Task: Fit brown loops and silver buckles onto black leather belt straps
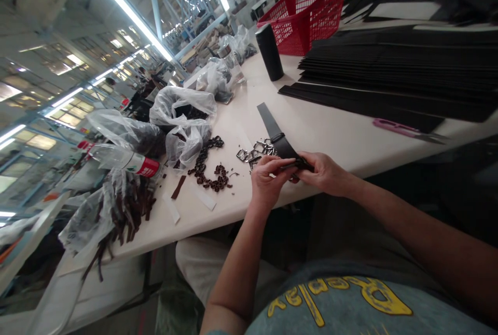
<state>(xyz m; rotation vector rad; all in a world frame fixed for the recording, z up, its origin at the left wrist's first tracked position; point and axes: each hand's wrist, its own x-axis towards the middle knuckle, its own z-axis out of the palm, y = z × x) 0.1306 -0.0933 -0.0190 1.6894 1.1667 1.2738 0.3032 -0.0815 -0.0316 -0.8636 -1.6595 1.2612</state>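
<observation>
A dark belt strap (288,148) with a small loop around it runs from my hands out over the white table. My left hand (268,177) pinches the strap's near end between thumb and fingers. From the other side my right hand (321,173) grips the same end; the part between the fingers is partly hidden. Just beyond my left hand lies a small heap of metal buckles (254,152). Dark strap loops (213,177) are scattered to the left of the buckles.
Stacked black strips (389,73) cover the right side, with pink-handled scissors (400,128) at their edge. A black tumbler (269,52) and red basket (307,11) stand behind. Plastic bags (182,101), a bottle (124,159) and brown strips (128,205) lie left.
</observation>
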